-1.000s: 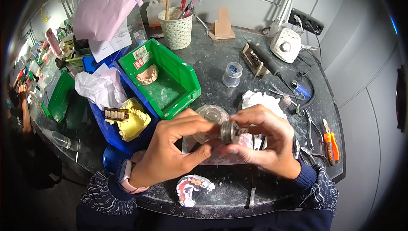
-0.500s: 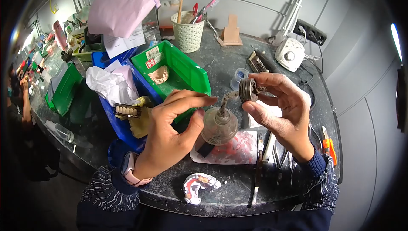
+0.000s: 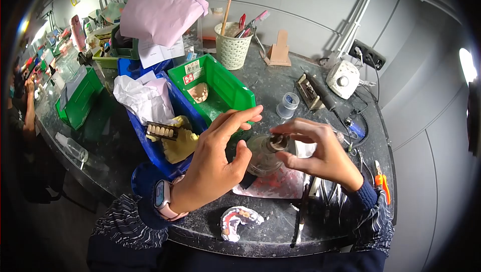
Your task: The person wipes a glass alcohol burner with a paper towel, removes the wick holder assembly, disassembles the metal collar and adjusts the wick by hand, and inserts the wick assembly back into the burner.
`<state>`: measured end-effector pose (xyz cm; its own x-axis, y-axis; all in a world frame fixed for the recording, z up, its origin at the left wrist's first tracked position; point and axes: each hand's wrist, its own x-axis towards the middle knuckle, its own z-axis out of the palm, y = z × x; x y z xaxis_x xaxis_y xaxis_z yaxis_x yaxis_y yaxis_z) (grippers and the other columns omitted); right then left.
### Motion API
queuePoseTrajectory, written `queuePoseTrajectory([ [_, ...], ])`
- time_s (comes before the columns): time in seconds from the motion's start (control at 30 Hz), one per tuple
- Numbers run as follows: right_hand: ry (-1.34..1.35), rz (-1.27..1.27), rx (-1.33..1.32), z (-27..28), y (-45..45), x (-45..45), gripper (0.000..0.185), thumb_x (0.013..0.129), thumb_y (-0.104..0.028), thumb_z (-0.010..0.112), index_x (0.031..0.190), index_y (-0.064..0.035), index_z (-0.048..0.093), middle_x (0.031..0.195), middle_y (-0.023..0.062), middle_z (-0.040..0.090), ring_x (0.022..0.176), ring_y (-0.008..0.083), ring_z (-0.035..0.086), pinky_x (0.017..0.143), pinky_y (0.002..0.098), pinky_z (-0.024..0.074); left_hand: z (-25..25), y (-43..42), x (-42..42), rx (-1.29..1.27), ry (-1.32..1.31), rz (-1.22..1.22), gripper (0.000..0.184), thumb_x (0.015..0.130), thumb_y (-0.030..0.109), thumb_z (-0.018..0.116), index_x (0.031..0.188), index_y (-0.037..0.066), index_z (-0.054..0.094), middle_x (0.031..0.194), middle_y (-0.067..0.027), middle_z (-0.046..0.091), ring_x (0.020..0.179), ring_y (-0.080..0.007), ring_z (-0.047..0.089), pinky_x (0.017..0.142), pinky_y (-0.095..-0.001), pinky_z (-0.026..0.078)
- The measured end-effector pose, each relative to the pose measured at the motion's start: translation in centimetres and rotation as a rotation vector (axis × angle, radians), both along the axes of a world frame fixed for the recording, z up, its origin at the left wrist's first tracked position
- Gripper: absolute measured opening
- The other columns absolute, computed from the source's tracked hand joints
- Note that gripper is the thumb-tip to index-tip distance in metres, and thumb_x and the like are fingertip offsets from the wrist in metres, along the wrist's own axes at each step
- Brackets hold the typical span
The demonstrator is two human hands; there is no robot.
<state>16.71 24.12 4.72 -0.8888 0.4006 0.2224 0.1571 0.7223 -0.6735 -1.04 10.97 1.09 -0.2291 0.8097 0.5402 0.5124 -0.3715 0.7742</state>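
Note:
My right hand [image 3: 328, 159] grips the dark metal wick cap [image 3: 278, 142] of a spirit lamp between thumb and fingers. The cap is over the mouth of the round glass lamp [image 3: 260, 164]; whether it touches the rim cannot be made out. To the left of the glass, my left hand [image 3: 218, 162] is raised with thumb and fingers apart, holding nothing. Beneath the lamp lies a pink-stained sheet of paper [image 3: 278, 186]. A plaster dental cast [image 3: 233, 227] with pink and tooth-coloured parts rests near the bench's front edge.
A green bin [image 3: 240, 89] with another cast and a blue bin [image 3: 138, 121] with paper and a tooth card stand left. Behind are a jar [image 3: 287, 105], a pen basket [image 3: 233, 49] and a white control box [image 3: 343, 78]. Orange-handled pliers [image 3: 383, 187] lie right. A co-worker's arm [image 3: 29, 104] shows far left.
My right hand has lowered the cap and its dangling wick onto or just above the lamp's mouth, and the wick no longer shows. The view has shifted slightly. My left hand stays open.

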Motion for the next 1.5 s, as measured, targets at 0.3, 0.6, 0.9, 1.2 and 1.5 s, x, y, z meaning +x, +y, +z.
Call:
queuePoseTrajectory([
  [0.3,-0.024,0.066,-0.093,-0.8,0.4,-0.6,0.042,0.08,-0.021,0.075,0.115,-0.001,0.063,0.111,0.0124,0.06,0.1,0.0258,0.063,0.087,0.0408,0.0537,-1.8,-0.2,0.5,-0.175,0.155,-0.152,0.109,0.075,0.009,0.074,0.151,0.006,-0.005,0.128,-0.0289,0.047,0.119,-0.0377,0.051,0.105,-0.0449,0.038],
  [0.6,-0.11,0.14,-0.043,-0.4,1.2,-0.9,0.042,0.08,-0.018,0.075,0.117,-0.0009,0.064,0.11,0.0117,0.055,0.101,0.0228,0.06,0.09,0.0389,0.0536,-2.6,0.3,0.4,-0.218,0.116,-0.128,0.125,0.068,0.011,0.085,0.151,0.011,-0.01,0.131,-0.0276,0.044,0.117,-0.0357,0.054,0.099,-0.0437,0.044],
  [0.9,-0.113,0.125,0.176,0.0,1.5,-1.4,0.04,0.077,-0.029,0.079,0.104,-0.0023,0.069,0.093,0.0077,0.06,0.075,0.018,0.06,0.064,0.0294,0.0507,-2.8,0.5,0.4,-0.223,0.08,-0.127,0.128,0.069,0.012,0.085,0.15,0.014,-0.013,0.13,-0.0279,0.044,0.116,-0.0357,0.055,0.095,-0.0434,0.046],
  [1.2,-0.085,0.075,0.479,-0.3,1.0,-1.6,0.041,0.079,-0.043,0.071,0.085,-0.0035,0.061,0.084,0.0088,0.062,0.066,0.0293,0.063,0.056,0.0376,0.048,-2.5,0.4,0.4,-0.235,0.062,-0.139,0.127,0.068,0.01,0.084,0.15,0.013,-0.012,0.134,-0.0268,0.041,0.116,-0.0347,0.055,0.095,-0.0431,0.047],
  [1.5,-0.105,0.084,0.406,-0.3,0.8,-1.4,0.037,0.079,-0.037,0.073,0.092,-0.0041,0.063,0.087,0.0077,0.062,0.066,0.0284,0.063,0.056,0.0369,0.0483,-2.4,0.5,0.5,-0.252,0.042,-0.151,0.128,0.066,0.004,0.084,0.15,0.014,-0.012,0.138,-0.0248,0.037,0.116,-0.0338,0.056,0.097,-0.0434,0.045],
])
